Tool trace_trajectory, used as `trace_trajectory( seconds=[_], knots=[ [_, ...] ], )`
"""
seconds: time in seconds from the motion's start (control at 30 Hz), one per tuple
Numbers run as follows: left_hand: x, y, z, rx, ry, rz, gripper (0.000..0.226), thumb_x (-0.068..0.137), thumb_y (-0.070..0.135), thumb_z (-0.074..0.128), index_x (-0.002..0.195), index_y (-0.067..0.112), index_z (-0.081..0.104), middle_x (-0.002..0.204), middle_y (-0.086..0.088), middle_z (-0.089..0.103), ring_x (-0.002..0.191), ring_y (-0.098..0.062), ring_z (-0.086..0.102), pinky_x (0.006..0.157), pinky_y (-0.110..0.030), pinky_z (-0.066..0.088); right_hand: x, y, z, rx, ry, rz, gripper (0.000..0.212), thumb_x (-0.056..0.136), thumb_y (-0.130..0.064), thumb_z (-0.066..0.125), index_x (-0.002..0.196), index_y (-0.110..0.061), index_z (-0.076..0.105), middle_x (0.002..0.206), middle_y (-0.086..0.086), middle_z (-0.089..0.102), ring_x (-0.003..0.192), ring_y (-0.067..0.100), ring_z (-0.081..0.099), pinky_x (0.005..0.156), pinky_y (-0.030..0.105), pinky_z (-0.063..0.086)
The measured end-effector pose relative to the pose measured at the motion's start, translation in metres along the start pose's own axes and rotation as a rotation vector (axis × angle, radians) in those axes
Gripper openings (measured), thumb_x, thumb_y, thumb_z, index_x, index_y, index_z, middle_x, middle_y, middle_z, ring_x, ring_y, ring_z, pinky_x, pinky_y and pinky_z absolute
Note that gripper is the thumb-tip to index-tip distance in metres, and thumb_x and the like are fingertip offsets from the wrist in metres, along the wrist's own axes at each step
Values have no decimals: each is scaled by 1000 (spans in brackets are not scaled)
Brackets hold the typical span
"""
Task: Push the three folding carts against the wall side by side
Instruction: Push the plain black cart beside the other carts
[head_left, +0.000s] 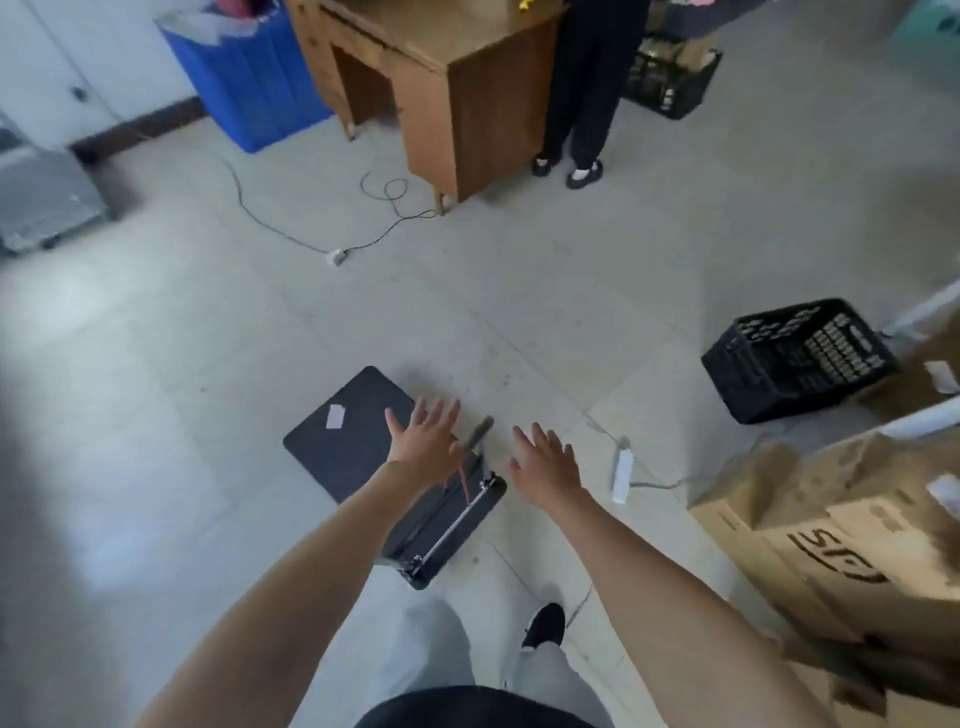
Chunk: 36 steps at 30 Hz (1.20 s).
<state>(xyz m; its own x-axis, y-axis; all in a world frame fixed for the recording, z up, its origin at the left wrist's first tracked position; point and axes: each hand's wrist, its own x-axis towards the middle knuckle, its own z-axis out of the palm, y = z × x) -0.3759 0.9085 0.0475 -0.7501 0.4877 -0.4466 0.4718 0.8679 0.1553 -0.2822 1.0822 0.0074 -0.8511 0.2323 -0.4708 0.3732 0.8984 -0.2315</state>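
Both hands, left hand (423, 434) and right hand (545, 460), spread wide, empty, above the folding cart (363, 441): rigid, light, rolls easily; grip its handle (480, 430).

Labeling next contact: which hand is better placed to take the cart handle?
Left, probably. The left hand hovers open over the black folding cart, right beside its upright handle. The right hand, also open, is over bare floor on the handle's far side, slightly farther off.
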Motion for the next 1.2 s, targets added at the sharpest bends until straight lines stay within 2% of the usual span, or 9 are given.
trace_trajectory(
  seconds=[0.13, 0.23, 0.4, 0.5, 0.63, 0.87, 0.97, 1.1, 1.2],
  knots=[
    [-29, -26, 32, -107, 14, -190, 71, 97, 46, 39, 154, 29, 0, 163, 2, 8, 151, -25, -2, 111, -72, -2, 27, -37, 5, -71, -57, -193, 56, 95, -41, 38, 147, -24, 27, 156, 10, 25, 141, 34, 25, 111, 54, 27],
    [-42, -43, 52, -129, -52, -318, 73, 96, 46, 40, 154, 29, 0, 163, 3, 8, 150, -25, -2, 110, -73, -2, 42, -63, 9, -142, -103, -300, 57, 96, -40, 35, 149, -24, 25, 158, 11, 22, 143, 32, 21, 112, 51, 25],
    [-45, -57, 83, -213, -150, -419, 70, 96, 48, 38, 154, 30, 2, 162, 4, 9, 150, -26, -1, 108, -73, -2, 63, -81, 18, -250, -148, -373, 55, 95, -37, 34, 149, -25, 25, 156, 9, 25, 141, 32, 25, 111, 53, 27],
    [-37, -54, 95, -282, -161, -464, 65, 98, 46, 34, 154, 30, 4, 162, 5, 10, 150, -26, 0, 108, -73, -1, 74, -79, 21, -300, -144, -411, 50, 95, -36, 36, 144, -24, 34, 148, 8, 37, 136, 32, 31, 108, 52, 31],
    [-37, -36, 116, -375, -214, -521, 60, 100, 28, 31, 153, 28, 5, 161, 4, 13, 150, -29, 2, 106, -77, 0, 79, -76, 23, -325, -213, -450, 42, 93, -33, 38, 133, -24, 51, 137, 2, 54, 131, 29, 37, 106, 49, 34],
    [-25, -26, 115, -364, -257, -609, 78, 92, 9, 45, 153, 31, 1, 161, -1, 10, 149, -31, 2, 102, -80, 6, 101, -87, 8, -546, -322, -526, 52, 87, -46, 39, 136, -30, 45, 139, 2, 51, 135, 30, 33, 103, 53, 28],
    [-25, -23, 116, -417, -261, -675, 79, 94, 10, 45, 152, 35, -1, 162, -1, 7, 149, -28, 3, 102, -79, 10, 110, -92, 4, -589, -386, -564, 56, 87, -50, 40, 139, -31, 41, 144, 3, 44, 139, 31, 27, 106, 56, 25],
    [-22, -18, 113, -503, -225, -703, 58, 101, 32, 34, 151, 37, 7, 160, -2, 11, 147, -29, 9, 99, -80, 13, 118, -86, 4, -600, -449, -609, 50, 88, -53, 40, 134, -32, 46, 139, 3, 49, 130, 27, 37, 97, 51, 32],
    [-18, -16, 111, -523, -219, -748, 54, 103, 35, 31, 151, 39, 8, 160, -3, 15, 147, -29, 11, 100, -79, 12, 122, -81, 11, -569, -473, -611, 47, 90, -51, 43, 132, -32, 48, 139, 4, 51, 131, 28, 37, 101, 53, 30]
  ],
)
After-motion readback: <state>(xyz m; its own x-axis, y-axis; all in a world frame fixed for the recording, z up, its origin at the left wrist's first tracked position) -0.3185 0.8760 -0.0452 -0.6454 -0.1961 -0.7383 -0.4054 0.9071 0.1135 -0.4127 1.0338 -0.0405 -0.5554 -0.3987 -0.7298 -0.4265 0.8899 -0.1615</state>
